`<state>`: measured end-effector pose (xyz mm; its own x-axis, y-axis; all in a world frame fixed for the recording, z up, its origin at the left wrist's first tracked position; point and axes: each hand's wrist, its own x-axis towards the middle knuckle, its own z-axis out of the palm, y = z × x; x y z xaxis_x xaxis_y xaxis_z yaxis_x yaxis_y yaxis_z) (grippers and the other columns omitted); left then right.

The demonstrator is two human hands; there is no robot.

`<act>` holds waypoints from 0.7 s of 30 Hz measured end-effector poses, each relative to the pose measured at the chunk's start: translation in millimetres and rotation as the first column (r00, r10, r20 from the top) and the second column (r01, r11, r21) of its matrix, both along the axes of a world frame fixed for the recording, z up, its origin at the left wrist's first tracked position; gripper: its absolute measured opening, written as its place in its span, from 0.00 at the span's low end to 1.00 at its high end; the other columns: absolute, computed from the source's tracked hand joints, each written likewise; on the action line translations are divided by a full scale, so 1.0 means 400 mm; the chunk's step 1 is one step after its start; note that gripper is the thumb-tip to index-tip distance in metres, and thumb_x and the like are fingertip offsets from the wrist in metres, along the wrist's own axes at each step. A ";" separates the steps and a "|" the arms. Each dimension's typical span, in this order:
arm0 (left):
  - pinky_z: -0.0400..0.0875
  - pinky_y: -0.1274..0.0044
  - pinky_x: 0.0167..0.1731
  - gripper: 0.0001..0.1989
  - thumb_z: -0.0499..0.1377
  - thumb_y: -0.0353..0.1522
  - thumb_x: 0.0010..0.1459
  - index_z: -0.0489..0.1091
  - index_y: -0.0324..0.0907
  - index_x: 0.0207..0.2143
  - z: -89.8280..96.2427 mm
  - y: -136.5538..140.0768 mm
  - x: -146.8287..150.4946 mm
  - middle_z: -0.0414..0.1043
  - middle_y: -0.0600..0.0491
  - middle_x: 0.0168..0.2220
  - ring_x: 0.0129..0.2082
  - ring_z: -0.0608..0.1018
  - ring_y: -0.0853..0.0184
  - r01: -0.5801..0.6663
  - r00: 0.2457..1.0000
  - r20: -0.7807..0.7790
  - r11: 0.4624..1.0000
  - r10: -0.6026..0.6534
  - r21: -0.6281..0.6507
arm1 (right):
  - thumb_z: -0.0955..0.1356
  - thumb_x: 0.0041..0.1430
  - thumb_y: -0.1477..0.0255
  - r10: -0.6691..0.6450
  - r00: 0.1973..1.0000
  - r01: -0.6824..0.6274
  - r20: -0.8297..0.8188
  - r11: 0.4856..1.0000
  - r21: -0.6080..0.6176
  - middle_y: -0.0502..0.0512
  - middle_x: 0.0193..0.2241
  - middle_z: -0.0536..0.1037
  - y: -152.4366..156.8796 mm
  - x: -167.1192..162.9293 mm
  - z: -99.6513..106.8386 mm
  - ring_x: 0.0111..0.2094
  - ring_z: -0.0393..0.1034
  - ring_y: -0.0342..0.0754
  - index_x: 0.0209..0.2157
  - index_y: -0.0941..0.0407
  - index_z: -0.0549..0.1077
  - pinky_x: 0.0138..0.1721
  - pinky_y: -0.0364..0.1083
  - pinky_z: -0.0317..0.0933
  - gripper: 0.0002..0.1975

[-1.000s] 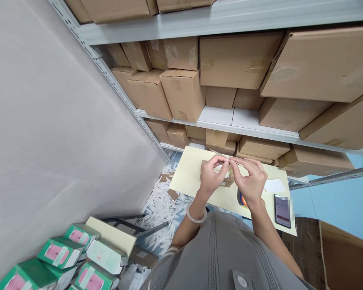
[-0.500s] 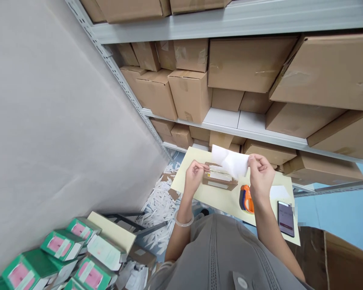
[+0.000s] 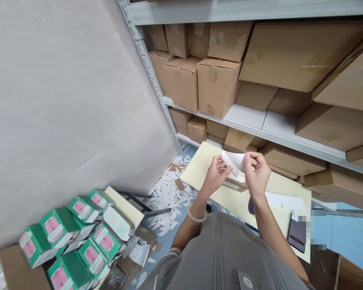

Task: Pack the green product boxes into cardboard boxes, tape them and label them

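Taking the hands as the centre of a clock face: one grey wall (image 3: 63,100) fills the side between nine and ten o'clock. One metal rack (image 3: 196,113) spans eleven to three, its shelves carrying well over a dozen brown cartons (image 3: 216,86), some cut off by the frame. One pale yellow table (image 3: 196,169) lies beneath the hands. One large brown box (image 3: 323,268), partly in view, sits far out at four o'clock. Between eight and nine is a cluster of green boxes (image 3: 69,221); seven show pink panels. White strips (image 3: 166,201), too many to count, cover the floor at eight o'clock. One small carton (image 3: 234,186) rests on the table just beyond six o'clock, partly hidden by two bare hands. The left hand (image 3: 216,173) has thumb and fingers drawn narrowly together on the left end of one folded white paper (image 3: 234,158), held above the small carton; the right hand (image 3: 257,171) pinches its right end between thumb and forefinger, other fingers curled. One flat white sheet (image 3: 293,202) and one phone (image 3: 297,233) lie toward four o'clock, and one pale bracelet (image 3: 196,218) rings the left wrist.
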<state>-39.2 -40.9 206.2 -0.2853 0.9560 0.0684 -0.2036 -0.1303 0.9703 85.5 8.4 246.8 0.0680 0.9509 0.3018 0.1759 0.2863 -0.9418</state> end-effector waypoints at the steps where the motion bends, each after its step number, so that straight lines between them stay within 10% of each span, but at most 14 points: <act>1: 0.75 0.66 0.39 0.17 0.65 0.38 0.56 0.67 0.46 0.47 -0.006 0.004 0.001 0.75 0.45 0.44 0.39 0.79 0.60 -0.026 1.000 0.002 1.000 0.026 -0.003 | 0.68 0.59 0.58 0.029 1.000 -0.029 0.006 1.000 -0.010 0.49 0.23 0.73 -0.004 -0.006 -0.004 0.22 0.64 0.42 0.35 0.56 0.72 0.22 0.40 0.55 0.15; 11: 0.69 0.75 0.33 0.13 0.65 0.41 0.56 0.68 0.41 0.28 -0.069 -0.071 -0.189 0.72 0.54 0.27 0.29 0.74 0.68 -0.256 0.952 -0.207 0.958 0.226 -0.130 | 0.69 0.57 0.61 0.001 0.998 0.001 -0.070 1.000 0.029 0.50 0.26 0.74 0.041 -0.003 -0.024 0.27 0.68 0.45 0.34 0.57 0.73 0.29 0.43 0.62 0.13; 16: 0.75 0.68 0.44 0.15 0.61 0.40 0.62 0.72 0.39 0.45 -0.034 -0.162 -0.282 0.74 0.49 0.46 0.43 0.77 0.61 -0.565 0.814 -0.334 0.782 0.475 -0.263 | 0.69 0.58 0.60 -0.053 0.996 0.059 -0.070 0.993 0.097 0.49 0.25 0.72 0.064 0.005 -0.002 0.26 0.65 0.43 0.34 0.57 0.73 0.29 0.43 0.59 0.14; 21: 0.75 0.63 0.47 0.19 0.59 0.39 0.64 0.68 0.40 0.53 -0.009 -0.220 -0.343 0.70 0.47 0.53 0.49 0.76 0.59 -0.639 0.762 -0.354 0.719 0.542 -0.274 | 0.69 0.59 0.60 0.013 1.000 -0.015 0.017 0.992 0.126 0.50 0.26 0.75 0.059 -0.009 -0.002 0.28 0.68 0.43 0.36 0.57 0.74 0.31 0.43 0.60 0.13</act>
<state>-176.4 -129.1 202.8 -0.8210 0.5622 -0.0996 0.0308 0.2179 0.9755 81.8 31.9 246.0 0.0489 0.9060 0.4205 0.1858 0.4054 -0.8951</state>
